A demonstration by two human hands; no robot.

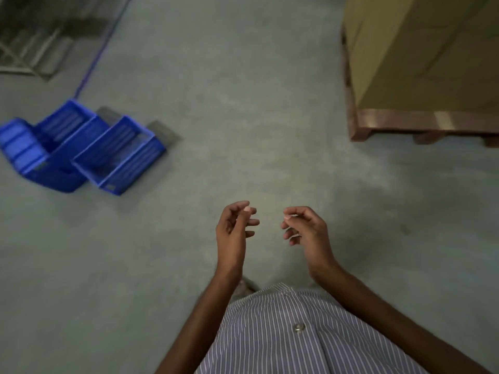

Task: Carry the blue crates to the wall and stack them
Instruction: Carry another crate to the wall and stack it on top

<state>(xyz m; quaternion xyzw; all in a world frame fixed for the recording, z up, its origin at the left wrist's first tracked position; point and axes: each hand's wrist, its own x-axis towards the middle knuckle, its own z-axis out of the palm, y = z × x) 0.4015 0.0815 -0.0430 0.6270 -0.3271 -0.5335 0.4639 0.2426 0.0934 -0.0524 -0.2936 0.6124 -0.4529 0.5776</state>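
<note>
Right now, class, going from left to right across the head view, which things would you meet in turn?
blue crates → left hand → right hand → cardboard box

crates (81, 149): bright blue all over, slatted sides
floor (243, 103): dull grey-green, kinda patchy
floor line (104, 47): purple-blue stripe
box (421, 52): plain tan cardboard
pallet (405, 125): reddish brown
shirt (297, 333): white-ish with thin dark pinstripes, one silvery button

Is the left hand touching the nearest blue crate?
Apart. The head view shows the left hand empty, with loosely curled fingers, and a wide stretch of bare floor between it and the nearest blue crate.
</note>
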